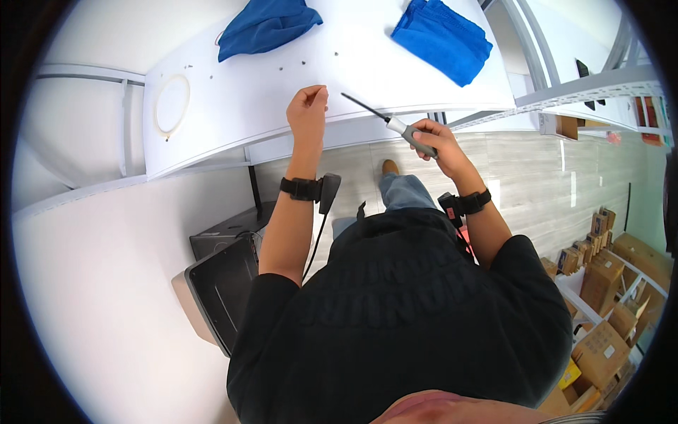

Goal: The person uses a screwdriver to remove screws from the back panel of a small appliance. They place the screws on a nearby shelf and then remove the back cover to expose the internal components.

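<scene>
Gripped a grey-handled screwdriver point(397, 126) in the right hand point(441, 145) — curled the left hand point(306, 113) near small dark pieces point(304, 63) on the white table point(240, 95).

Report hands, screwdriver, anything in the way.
Right hand gripping screwdriver, tip pointing left. Left hand pinched, contents unclear. Small bits on table, clear of tip.

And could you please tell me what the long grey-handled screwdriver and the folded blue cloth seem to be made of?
The grey-handled screwdriver in the right hand: its thin, straight dark shaft suggests metal; the dull grey handle looks like plastic or rubber. The folded blue cloth: matte textile, judging by its soft creases; the fibre isn't clear.
</scene>
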Available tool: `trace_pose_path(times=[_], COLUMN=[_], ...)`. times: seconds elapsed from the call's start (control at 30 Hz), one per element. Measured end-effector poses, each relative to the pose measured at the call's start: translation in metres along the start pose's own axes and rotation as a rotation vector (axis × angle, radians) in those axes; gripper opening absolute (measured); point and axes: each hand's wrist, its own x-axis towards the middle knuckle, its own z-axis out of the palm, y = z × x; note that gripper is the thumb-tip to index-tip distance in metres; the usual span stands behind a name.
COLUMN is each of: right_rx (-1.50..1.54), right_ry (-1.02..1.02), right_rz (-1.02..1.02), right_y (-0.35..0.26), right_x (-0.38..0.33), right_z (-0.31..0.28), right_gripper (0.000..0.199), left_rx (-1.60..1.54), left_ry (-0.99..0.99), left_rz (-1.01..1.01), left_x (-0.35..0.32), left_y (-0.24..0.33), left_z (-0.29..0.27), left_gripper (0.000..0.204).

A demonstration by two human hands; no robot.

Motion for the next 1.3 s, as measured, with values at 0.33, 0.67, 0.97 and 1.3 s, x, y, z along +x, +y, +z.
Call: trace_pose_path(times=[0.33, 0.67, 0.97, 1.3], right_rx=[0.050, 0.068, -0.134, -0.497], right_ry=[0.013, -0.041, -0.299, -0.831], right_rz=[0.035, 0.029, 0.201, 0.504], right_y=[-0.029, -0.031, -0.025, 0.074], right_x=[0.033, 0.031, 0.049, 0.022], right_z=[-0.029, -0.035, 0.022, 0.201], right_gripper=[0.023, 0.023, 0.021, 0.022], left_rx=[0.787, 0.781, -0.362, -0.734], left_ry=[0.178, 0.172, 0.276, 0.801], left_rz=[0.459, 0.447, 0.071, -0.133], left_x=[0.036, 0.041, -0.030, -0.227], left_y=[-0.024, -0.026, -0.041, -0.087], left_z=[0.048, 0.051, -0.014, -0.183], left_gripper=[0.009, 0.013, 0.023, 0.017])
